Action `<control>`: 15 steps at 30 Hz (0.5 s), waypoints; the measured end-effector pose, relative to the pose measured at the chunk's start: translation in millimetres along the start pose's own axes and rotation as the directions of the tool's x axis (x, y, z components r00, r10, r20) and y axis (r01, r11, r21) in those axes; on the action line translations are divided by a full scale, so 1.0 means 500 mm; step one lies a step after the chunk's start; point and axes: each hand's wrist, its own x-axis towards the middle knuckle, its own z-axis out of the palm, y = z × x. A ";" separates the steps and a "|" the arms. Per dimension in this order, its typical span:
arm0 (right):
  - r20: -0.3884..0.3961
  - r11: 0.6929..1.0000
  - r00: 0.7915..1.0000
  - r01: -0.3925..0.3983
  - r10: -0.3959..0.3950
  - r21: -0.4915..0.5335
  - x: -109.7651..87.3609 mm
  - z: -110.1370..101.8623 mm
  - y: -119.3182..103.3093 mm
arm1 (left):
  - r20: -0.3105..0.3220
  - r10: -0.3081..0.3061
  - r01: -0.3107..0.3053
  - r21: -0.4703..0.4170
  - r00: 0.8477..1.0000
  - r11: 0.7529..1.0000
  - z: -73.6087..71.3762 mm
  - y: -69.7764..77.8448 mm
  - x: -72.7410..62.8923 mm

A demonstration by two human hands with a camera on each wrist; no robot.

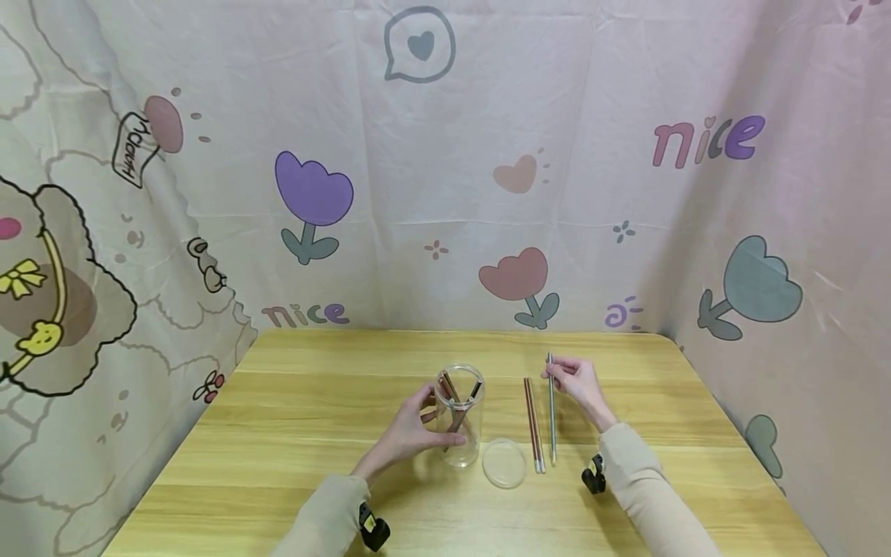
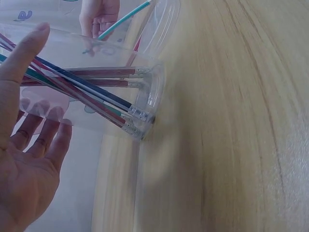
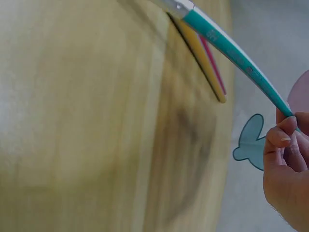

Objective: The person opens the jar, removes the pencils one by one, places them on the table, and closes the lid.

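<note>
My left hand [image 1: 407, 432] holds a tall clear plastic jar [image 1: 461, 458], thumb on the near side and fingers round the far side. The jar is upright with no lid on it. Several pencils [image 2: 79, 87] lean crosswise inside, their eraser ends down at the jar's base. To the right, my right hand [image 1: 579, 385] pinches a teal pencil [image 3: 241, 60] near its far end between thumb and fingertips. The pencil points back toward me, its metal-tipped end nearest. Just left of it, two pencils, one reddish and one yellow [image 3: 206, 63], lie side by side on the table.
A round clear lid [image 1: 504, 464] lies flat on the wooden table [image 1: 292, 433], right of the jar and close to the loose pencils. Behind the table hangs a printed cloth [image 1: 418, 178], which also covers both sides. Each wrist wears a small black camera [image 1: 374, 527].
</note>
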 end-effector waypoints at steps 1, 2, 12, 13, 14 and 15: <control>-0.009 0.999 1.000 -0.026 0.025 -0.022 -0.003 0.004 -0.006 | 0.001 -0.001 0.001 0.001 1.000 1.000 0.000 0.000 0.000; -0.009 0.999 0.999 -0.040 0.040 -0.034 -0.006 0.007 -0.010 | 0.003 -0.002 0.002 0.001 1.000 1.000 0.000 0.000 -0.001; -0.027 0.992 0.994 -0.106 0.104 -0.072 -0.004 0.018 0.001 | 0.005 0.016 -0.016 -0.001 1.000 1.000 0.000 -0.003 0.001; -0.023 0.992 0.995 -0.101 0.099 -0.079 -0.003 0.019 0.003 | 0.005 0.016 -0.016 0.000 1.000 1.000 0.000 -0.003 0.001; -0.018 0.992 0.996 -0.094 0.093 -0.089 -0.003 0.019 0.005 | 0.006 0.016 -0.016 0.000 1.000 1.000 -0.001 -0.003 0.001; -0.014 0.991 0.996 -0.089 0.088 -0.100 -0.003 0.020 0.006 | 0.006 0.015 -0.015 0.001 1.000 1.000 -0.001 -0.003 0.001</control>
